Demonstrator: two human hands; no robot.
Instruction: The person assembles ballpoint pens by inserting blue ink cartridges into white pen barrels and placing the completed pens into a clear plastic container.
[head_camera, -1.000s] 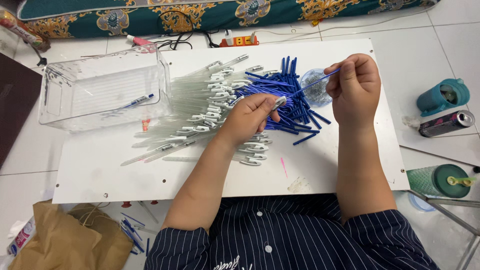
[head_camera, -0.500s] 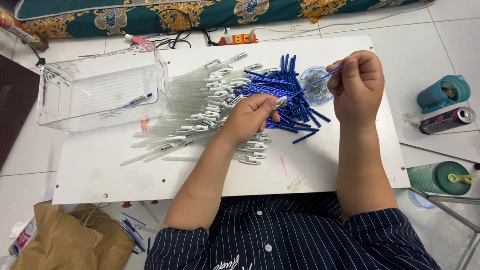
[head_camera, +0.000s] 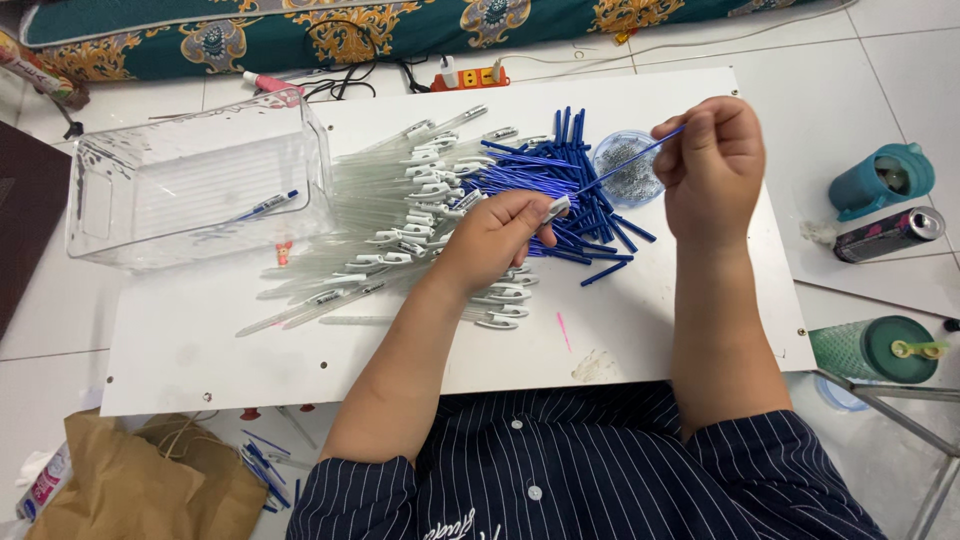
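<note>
Little shifts across the second. The right hand (head_camera: 712, 165) edges slightly up and outward from the left hand (head_camera: 495, 238), so a longer stretch of the thin blue refill (head_camera: 625, 163) shows between them. It now slants from the left hand's clear pen barrel (head_camera: 556, 208) up to the right fingertips, crossing the rim of the small round dish (head_camera: 628, 167). The left hand sits a touch lower over the pile of clear barrels (head_camera: 400, 215).

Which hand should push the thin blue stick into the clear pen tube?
Probably the right hand: it pinches the thin blue refill stick by its upper end, aimed at the clear plastic pen barrel in the left hand.
</note>
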